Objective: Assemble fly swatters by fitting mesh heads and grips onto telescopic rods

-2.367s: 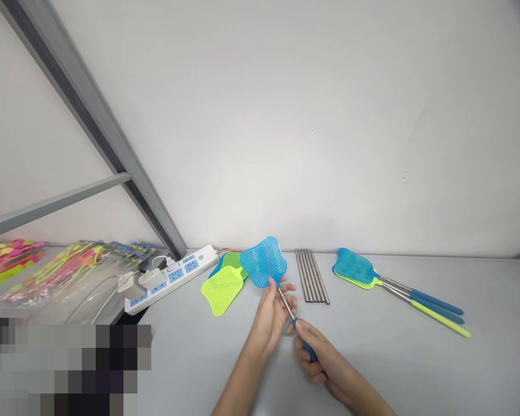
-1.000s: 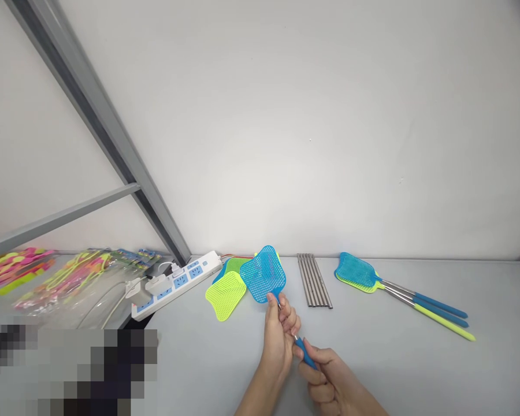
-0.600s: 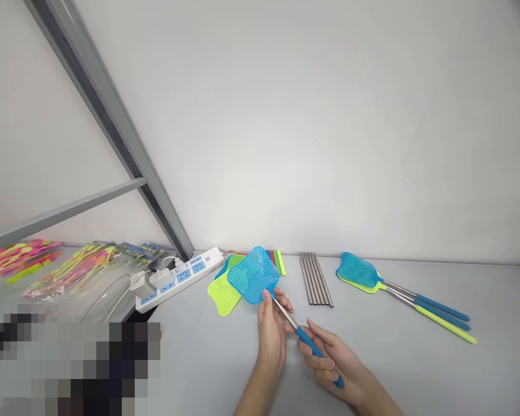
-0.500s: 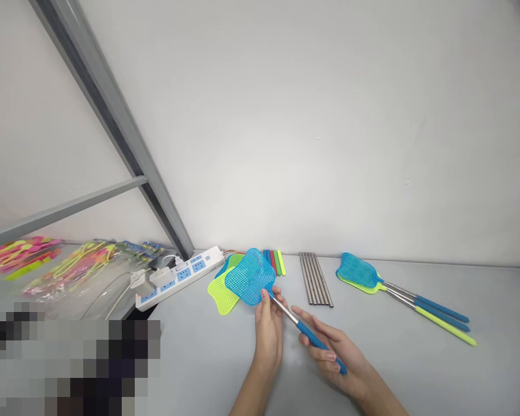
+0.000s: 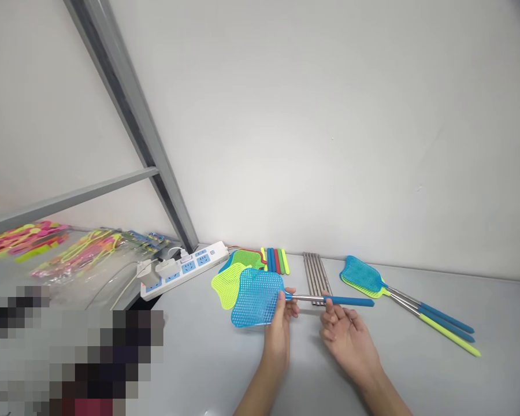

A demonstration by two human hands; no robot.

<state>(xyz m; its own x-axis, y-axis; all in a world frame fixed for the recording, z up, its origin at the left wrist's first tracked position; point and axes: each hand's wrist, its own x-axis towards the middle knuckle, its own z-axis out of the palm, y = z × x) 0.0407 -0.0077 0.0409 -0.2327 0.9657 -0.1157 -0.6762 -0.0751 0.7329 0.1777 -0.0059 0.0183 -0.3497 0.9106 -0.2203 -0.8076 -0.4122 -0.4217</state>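
Observation:
A blue fly swatter (image 5: 258, 299) with a mesh head, a metal shaft and a blue handle is held nearly level. My left hand (image 5: 281, 323) grips it at the neck, thumb in front and fingers behind. Below the blue handle, my right hand (image 5: 346, 338) is palm up with loosely curled fingers. One fingertip meets the handle's inner end; the hand is not wrapped round it. Behind the swatter head lie a yellow-green swatter head (image 5: 227, 284) and a green one (image 5: 248, 257), with a bit of blue beneath.
Several coloured handle grips (image 5: 276, 261) and several metal tubes (image 5: 316, 277) lie near the wall. Finished-looking swatters (image 5: 364, 277) are stacked at right. A power strip (image 5: 186, 270) with plugs sits at left, beside bagged colourful items (image 5: 84, 248) and a metal frame post (image 5: 134, 115).
The swatter has turned from slanting down rightward to nearly level. My right hand has loosened from round the handle and lies below it. The camera view has shifted slightly.

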